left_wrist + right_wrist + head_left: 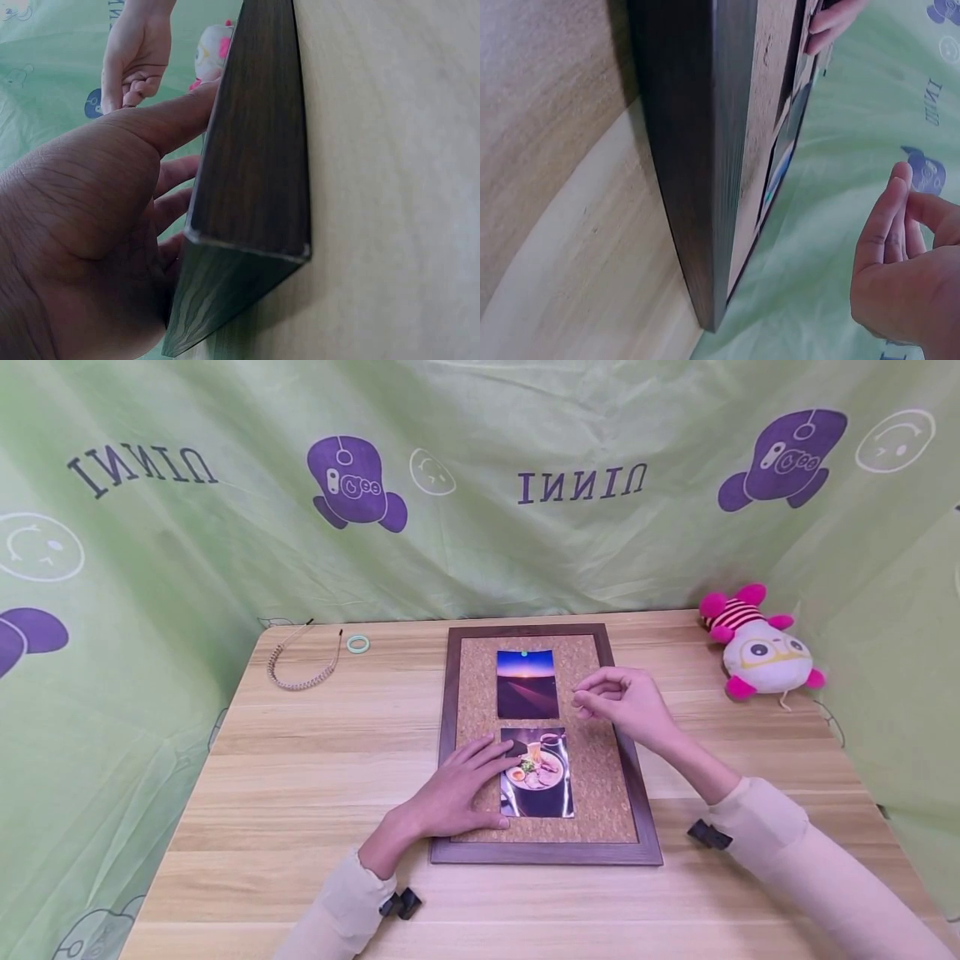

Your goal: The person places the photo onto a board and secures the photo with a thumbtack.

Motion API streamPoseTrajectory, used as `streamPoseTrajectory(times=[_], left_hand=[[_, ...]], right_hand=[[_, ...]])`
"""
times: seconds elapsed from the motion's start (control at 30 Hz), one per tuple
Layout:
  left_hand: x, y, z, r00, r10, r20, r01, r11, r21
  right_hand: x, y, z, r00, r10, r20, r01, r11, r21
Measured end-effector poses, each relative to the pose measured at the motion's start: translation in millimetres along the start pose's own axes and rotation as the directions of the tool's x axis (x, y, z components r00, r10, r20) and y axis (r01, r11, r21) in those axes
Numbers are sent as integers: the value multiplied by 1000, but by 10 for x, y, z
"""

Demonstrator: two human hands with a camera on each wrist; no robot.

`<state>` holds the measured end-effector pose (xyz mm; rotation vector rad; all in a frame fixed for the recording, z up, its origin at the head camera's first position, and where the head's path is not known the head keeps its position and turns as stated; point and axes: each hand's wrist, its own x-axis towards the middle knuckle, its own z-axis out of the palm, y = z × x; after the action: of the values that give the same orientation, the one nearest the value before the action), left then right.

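A brown-framed cork board lies on the table with two photos on it. The upper one, a sunset photo, has a small green pin at its top edge. Below it lies a ramen photo. My left hand rests over the board's lower left, fingers spread and fingertips on the ramen photo's left side; the left wrist view shows the frame's edge beside the palm. My right hand hovers above the board's right side, thumb and fingertips pressed together. Anything tiny between them cannot be made out.
A beaded headband and a mint-green ring lie at the table's back left. At the back right sits a plush toy with pink limbs. Green printed curtain surrounds the wooden table.
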<state>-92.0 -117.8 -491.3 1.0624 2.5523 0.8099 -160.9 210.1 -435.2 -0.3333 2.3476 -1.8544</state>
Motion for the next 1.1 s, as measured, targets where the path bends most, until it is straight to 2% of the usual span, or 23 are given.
streamPoseTrajectory(times=[0.37,0.47,0.73,0.9,1.1], left_hand=[[-8,-3,-5,1000,-4,-8,4,1000,1],[-8,-9,2,1000,-1,-8,1,1000,5],[-8,-15,1,1000,4,-12,-4,1000,1],[-15,-30,11,1000,10,-16,-10,1000,4],[-8,-27,14,1000,14,-15,-13,1000,9]], right_hand=[[64,-34,208,992,102,76,-103,995,2],[70,-10,276,988,102,114,-100,995,-17],[59,71,459,979,67,194,-37,988,-151],[83,129,552,961,102,256,-64,986,-154],[100,162,599,973,111,205,-60,969,-239]])
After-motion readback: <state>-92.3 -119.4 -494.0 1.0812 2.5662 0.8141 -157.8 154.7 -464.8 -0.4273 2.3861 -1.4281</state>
